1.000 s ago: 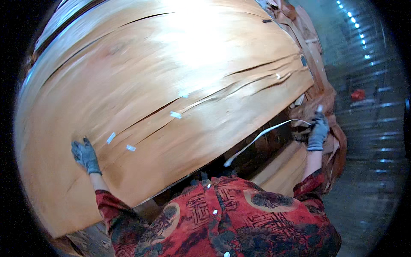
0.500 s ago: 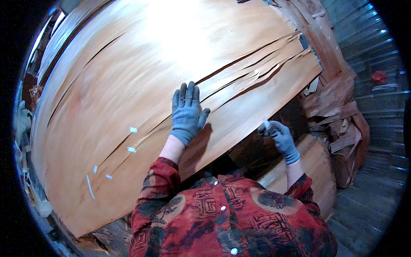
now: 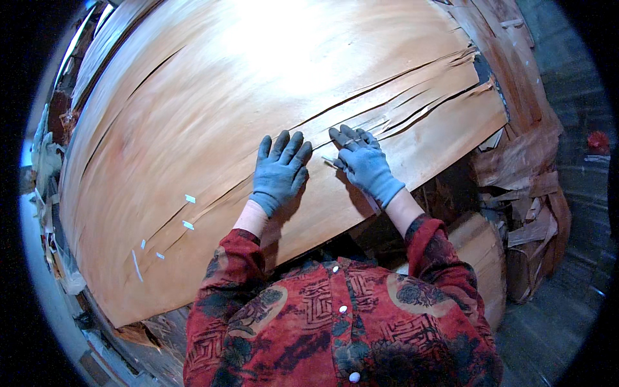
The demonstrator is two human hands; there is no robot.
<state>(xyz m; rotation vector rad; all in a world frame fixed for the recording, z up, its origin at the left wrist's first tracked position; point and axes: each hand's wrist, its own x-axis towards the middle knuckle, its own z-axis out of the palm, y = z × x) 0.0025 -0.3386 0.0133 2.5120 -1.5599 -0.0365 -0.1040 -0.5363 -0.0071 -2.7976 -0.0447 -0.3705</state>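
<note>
Clutter [image 3: 48, 168] runs down the far left rim, pale and crumpled, too blurred to sort out. Next comes the broad tan wood sheet [image 3: 213, 129], filling most of the view and lying right under both hands, spread out in front of the person. Towards its lower left corner sits a thin white strip [image 3: 137, 266], slanting, with small white pieces [image 3: 190, 198] dotted above and to the right of it. And here's the left hand [image 3: 278, 177], in a blue-grey glove: palm down on the sheet, fingers stretched and a little apart, gripping nothing. Below centre, the red patterned shirt [image 3: 316, 303] fills the foreground. Just right of the first glove, the right hand [image 3: 369, 169], gloved too, leans over the sheet with fingers bent and drawn close together, a pale sliver [image 3: 329, 161] poking out by the thumb; pinched or simply lying there, I cannot tell. Further right, dark splits [image 3: 419, 117] fan out to a ragged edge, and beyond it lie rumpled brown sheets [image 3: 516, 158], then dark floor [image 3: 548, 342], with a small red thing [image 3: 598, 142] near the right rim.
</note>
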